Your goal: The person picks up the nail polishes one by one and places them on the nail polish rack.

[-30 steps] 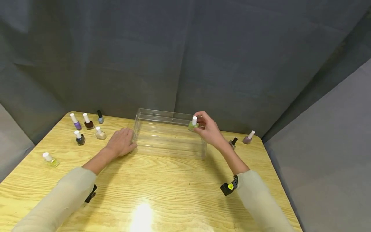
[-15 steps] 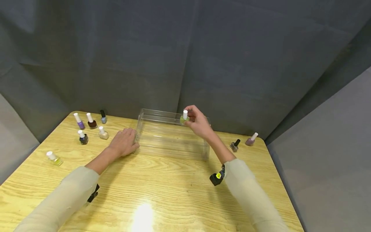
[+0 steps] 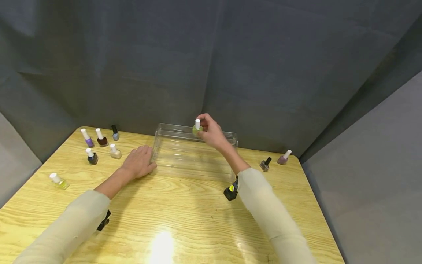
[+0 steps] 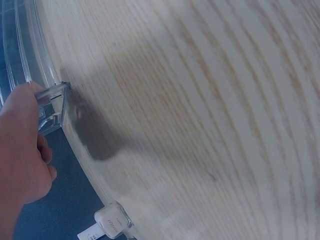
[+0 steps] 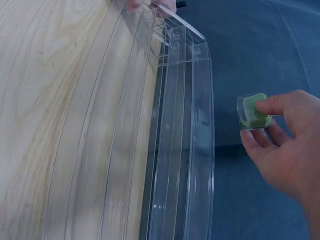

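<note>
A clear plastic tiered rack [image 3: 184, 158] stands along the back of the wooden table. My left hand [image 3: 137, 162] holds its left end; in the left wrist view the thumb lies over the front corner of the rack [image 4: 54, 93], the other fingers behind the panel. My right hand [image 3: 212, 134] pinches a green nail polish bottle [image 3: 196, 130] with a white cap, upright over the rear tier. From the right wrist, the bottle [image 5: 254, 111] appears between thumb and fingers, apart from the rack [image 5: 200, 130]; its cap is hidden there.
Several nail polish bottles stand at the left, among them a purple one [image 3: 88, 141], a dark blue one [image 3: 92, 159] and a yellow one [image 3: 61, 183]. Grey [image 3: 265, 166] and mauve [image 3: 282, 159] bottles are at the right. A dark curtain [image 3: 158, 73] hangs behind.
My right hand has carried the green nail polish bottle leftward and a little farther back along the rack. My left hand keeps its place on the rack's left end.
</note>
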A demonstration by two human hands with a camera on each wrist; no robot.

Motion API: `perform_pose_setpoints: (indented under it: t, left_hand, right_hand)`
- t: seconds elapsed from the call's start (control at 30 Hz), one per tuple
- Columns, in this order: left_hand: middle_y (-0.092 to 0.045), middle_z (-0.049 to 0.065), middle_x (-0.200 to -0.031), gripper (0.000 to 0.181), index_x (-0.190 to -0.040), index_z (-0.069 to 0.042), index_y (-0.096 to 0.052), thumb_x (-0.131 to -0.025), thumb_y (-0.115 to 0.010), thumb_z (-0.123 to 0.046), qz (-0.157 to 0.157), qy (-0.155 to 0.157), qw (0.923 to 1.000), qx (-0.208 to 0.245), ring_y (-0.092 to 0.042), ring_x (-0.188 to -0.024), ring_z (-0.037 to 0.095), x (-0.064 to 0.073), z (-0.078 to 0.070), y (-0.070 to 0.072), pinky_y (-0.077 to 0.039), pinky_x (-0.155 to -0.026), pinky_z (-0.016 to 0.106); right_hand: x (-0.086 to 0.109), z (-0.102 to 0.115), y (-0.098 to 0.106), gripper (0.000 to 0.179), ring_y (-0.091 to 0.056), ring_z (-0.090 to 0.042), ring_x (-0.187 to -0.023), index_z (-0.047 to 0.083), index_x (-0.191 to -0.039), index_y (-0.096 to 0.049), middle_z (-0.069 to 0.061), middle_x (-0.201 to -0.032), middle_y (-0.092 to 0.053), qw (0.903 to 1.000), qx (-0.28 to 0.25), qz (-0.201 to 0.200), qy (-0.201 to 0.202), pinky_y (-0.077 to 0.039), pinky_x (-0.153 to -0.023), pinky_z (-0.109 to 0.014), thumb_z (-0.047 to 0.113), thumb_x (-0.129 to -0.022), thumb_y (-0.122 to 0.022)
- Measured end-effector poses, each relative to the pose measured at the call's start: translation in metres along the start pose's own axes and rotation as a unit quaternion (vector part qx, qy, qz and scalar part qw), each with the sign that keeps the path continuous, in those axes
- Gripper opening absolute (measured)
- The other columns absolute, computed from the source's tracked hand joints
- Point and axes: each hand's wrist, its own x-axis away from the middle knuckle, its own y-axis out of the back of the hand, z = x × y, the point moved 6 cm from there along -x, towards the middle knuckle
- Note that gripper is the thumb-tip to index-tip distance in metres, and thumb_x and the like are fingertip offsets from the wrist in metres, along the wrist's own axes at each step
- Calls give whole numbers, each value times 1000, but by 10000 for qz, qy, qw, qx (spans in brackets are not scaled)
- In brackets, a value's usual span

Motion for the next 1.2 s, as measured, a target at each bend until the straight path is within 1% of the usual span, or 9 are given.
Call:
perform_pose_setpoints:
  t: [0.13,0.23,0.37,0.47,0.57,0.7,0.87,1.0,1.2]
  left_hand:
    - [-46,10,-94,35,-103,-3,-46,-95,-62,-33,4,-63,10000,-16,-41,-85,30,-2,-1,-1,-32,-69,42]
    - [-48,11,-95,35,-104,-3,-47,-95,-62,-33,-27,-92,10000,29,-43,-86,30,-1,0,0,-34,-70,42]
    - [-49,11,-96,35,-107,-1,-49,-94,-63,-31,-91,23,9999,121,-44,-86,31,9,8,3,-35,-70,43]
    - [-47,10,-92,33,-104,-1,-49,-94,-63,-29,-128,114,9998,117,-43,-84,30,17,15,5,-33,-68,42]
    - [-45,9,-88,32,-100,-3,-47,-93,-63,-29,-168,119,9998,85,-41,-81,30,21,19,6,-31,-67,41]
    - [-46,10,-92,35,-105,-1,-48,-93,-63,-30,-210,88,9997,88,-42,-83,30,22,19,7,-33,-69,42]
    - [-49,12,-96,39,-109,1,-48,-93,-63,-31,-183,129,9997,74,-44,-86,31,24,19,6,-35,-70,44]
    - [-47,10,-92,34,-103,-2,-48,-93,-63,-30,-199,143,9997,77,-43,-83,30,25,18,7,-34,-69,42]
    - [-47,10,-92,34,-103,-2,-48,-94,-63,-31,-162,160,9997,60,-42,-84,30,22,13,7,-34,-69,42]
  right_hand:
    - [-5,5,-8,43,-63,-25,-105,9,-126,-52,-13,-120,-64,10000,54,-4,-25,-50,-82,-35,-10,-90,-64]
    - [-9,9,-18,43,-63,-23,-103,10,-125,-53,-13,-120,-64,10000,86,-10,-22,-50,-80,-34,-11,-90,-63]
    - [-17,17,-41,42,-63,-21,-103,11,-125,-52,-13,-121,-64,9999,76,141,62,-50,-79,-31,-10,-90,-63]
    - [-24,22,-57,42,-63,-20,-103,11,-126,-52,-13,-121,-64,9995,50,266,146,-50,-79,-29,-9,-90,-62]
    - [-30,24,-67,42,-64,-20,-104,11,-126,-52,-12,-121,-64,9995,2,277,153,-50,-80,-29,-9,-91,-62]
    - [-35,23,-75,43,-64,-19,-106,12,-125,-53,-12,-120,-65,9998,-38,159,84,-51,-82,-30,-11,-90,-62]
    - [-40,23,-85,44,-64,-19,-108,12,-124,-54,-11,-118,-67,10000,54,3,63,-51,-85,-28,-12,-88,-64]
    - [-43,23,-90,44,-63,-17,-108,14,-123,-55,-7,-117,-67,9996,228,-140,-8,-49,-87,-28,-10,-88,-66]
    - [-44,22,-91,42,-61,-14,-102,16,-122,-55,-4,-113,-67,9988,332,-333,-114,-49,-84,-30,-8,-89,-67]
